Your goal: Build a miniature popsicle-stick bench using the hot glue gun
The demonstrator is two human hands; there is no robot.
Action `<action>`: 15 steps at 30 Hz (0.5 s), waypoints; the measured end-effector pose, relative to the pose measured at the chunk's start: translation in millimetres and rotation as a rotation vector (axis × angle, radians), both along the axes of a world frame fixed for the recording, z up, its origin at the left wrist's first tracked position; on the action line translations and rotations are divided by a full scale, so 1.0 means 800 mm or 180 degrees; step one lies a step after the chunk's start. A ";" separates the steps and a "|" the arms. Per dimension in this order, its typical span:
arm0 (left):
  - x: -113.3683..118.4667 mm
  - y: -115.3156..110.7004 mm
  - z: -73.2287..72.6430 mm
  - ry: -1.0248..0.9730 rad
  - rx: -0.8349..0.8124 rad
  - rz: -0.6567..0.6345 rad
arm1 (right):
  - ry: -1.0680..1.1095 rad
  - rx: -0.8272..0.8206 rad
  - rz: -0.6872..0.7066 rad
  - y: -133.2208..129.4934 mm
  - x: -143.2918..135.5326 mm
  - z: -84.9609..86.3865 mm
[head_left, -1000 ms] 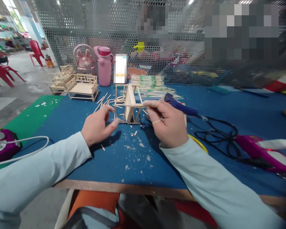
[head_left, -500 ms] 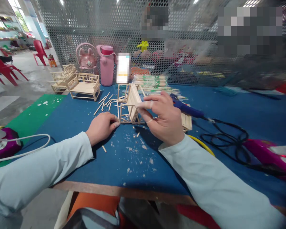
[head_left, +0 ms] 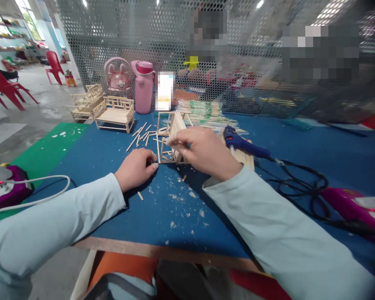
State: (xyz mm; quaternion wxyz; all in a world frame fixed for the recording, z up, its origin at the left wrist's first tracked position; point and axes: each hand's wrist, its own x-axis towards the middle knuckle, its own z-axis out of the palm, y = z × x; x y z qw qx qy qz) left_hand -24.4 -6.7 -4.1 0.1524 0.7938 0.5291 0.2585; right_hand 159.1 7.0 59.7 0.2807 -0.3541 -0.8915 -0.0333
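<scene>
A small bench of thin wooden sticks (head_left: 178, 125) lies tipped on the blue tabletop, its slatted seat standing upright. At its lower left corner, the thumb and curled fingers of my left hand (head_left: 136, 167) close on the frame. My right hand (head_left: 206, 151) reaches across the bench from the right, its fingertips pinched together by the inner side of the frame. Whatever is in that pinch is too small or hidden to make out, and the hand covers part of the bench. Loose cut sticks (head_left: 142, 135) lie scattered just left of it.
Finished stick benches (head_left: 114, 114) stand at the back left, near a pink thermos (head_left: 144, 87) and a lit phone (head_left: 165, 91). Bundled sticks (head_left: 200, 109) lie behind. A blue glue gun (head_left: 246, 143) with a black cord rests right. Purple power strips (head_left: 11, 187) sit at both sides.
My right hand has moved left over the bench, its fingertips going from the seat's right side to the inner frame. My left hand stays at the corner. The view has shifted slightly.
</scene>
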 end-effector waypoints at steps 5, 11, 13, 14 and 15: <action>0.008 -0.008 -0.002 -0.1336 -0.0255 0.0560 | 0.1611 -0.0061 -0.0346 0.011 0.008 -0.010; 0.021 -0.017 -0.001 -0.2555 -0.0656 0.0078 | 0.3344 -0.0433 -0.0579 0.010 0.022 -0.022; 0.025 -0.015 -0.001 -0.2500 -0.0504 0.0020 | 0.3623 -0.0659 -0.0508 0.006 0.026 -0.027; 0.026 -0.013 -0.001 -0.2441 -0.0419 0.0044 | 0.3736 -0.0768 -0.0458 0.004 0.028 -0.029; 0.027 -0.011 -0.001 -0.2373 -0.0321 0.0066 | 0.3847 -0.0871 -0.0402 0.003 0.030 -0.031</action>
